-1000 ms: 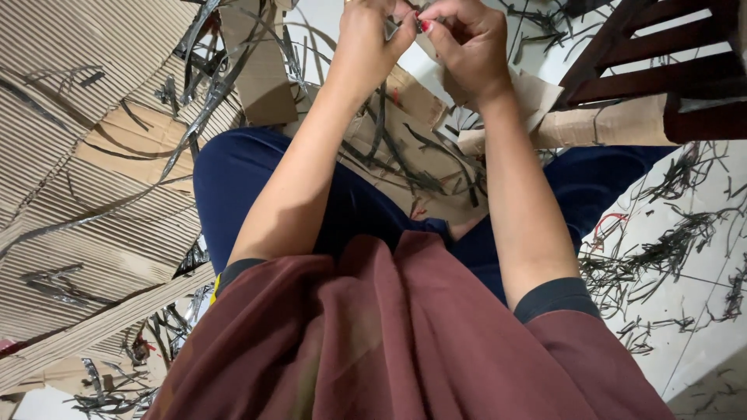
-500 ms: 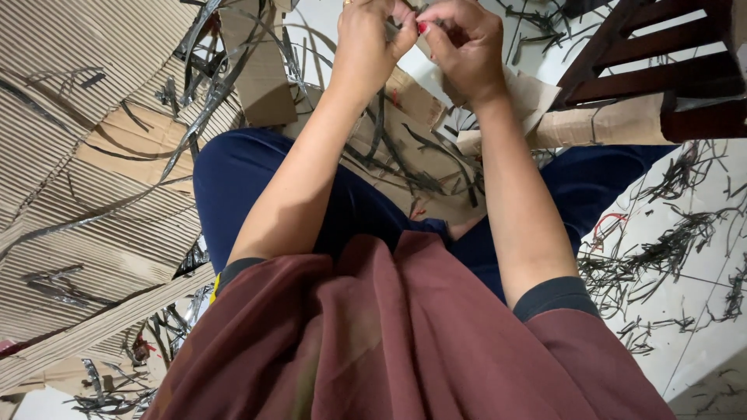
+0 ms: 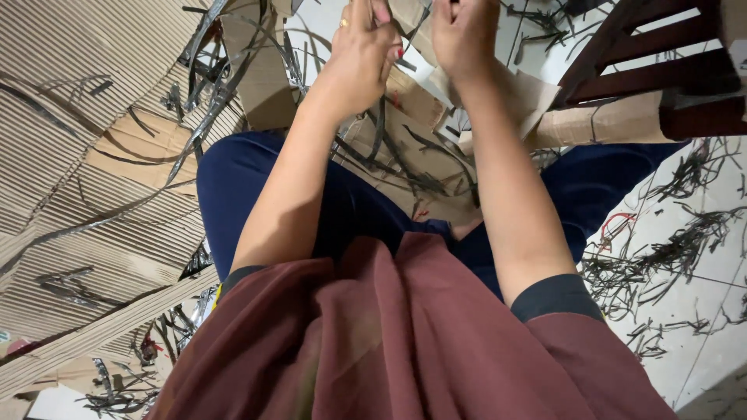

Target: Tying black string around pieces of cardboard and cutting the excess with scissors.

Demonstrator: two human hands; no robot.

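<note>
Drifted apart since earlier, left hand (image 3: 366, 47) and right hand (image 3: 465, 35) pinching something unseen over cardboard scraps (image 3: 412, 132); firm pull probably needed.

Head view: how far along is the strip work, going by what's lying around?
Done, seemingly: many dark strips lie scattered on the floor, more on corrugated cardboard sheets. In hand: left hand and right hand are raised together at the top edge; what they pinch is cut off. What's left can't be judged.
</note>
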